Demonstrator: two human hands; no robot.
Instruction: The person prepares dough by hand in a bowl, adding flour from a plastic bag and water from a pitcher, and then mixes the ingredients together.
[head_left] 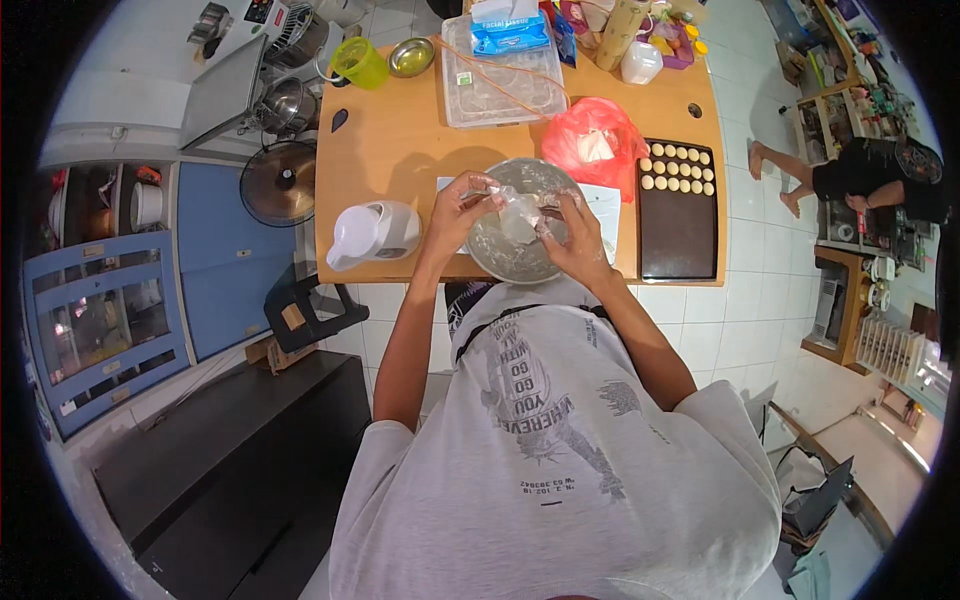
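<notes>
A round grey bowl (490,262) stands at the table's near edge, its inside smeared with white powder or dough. Over it I hold a crinkled, whitish, see-through piece of plastic (513,200), which looks like a small bag. My left hand (462,212) pinches its left end between thumb and fingers. The fingers of my right hand (578,238) are bent around its right side. White powder coats the fingertips. A pale patch lies in the bowl below the plastic; whether it is dough or flour I cannot tell.
To the right lies a dark baking tray (678,240) with rows of small pale dough balls (683,186). A red plastic bag (605,125) sits behind the bowl, a white jug-like appliance (375,235) to its left. Farther back are a clear lidded box (500,90) and a green cup (360,64).
</notes>
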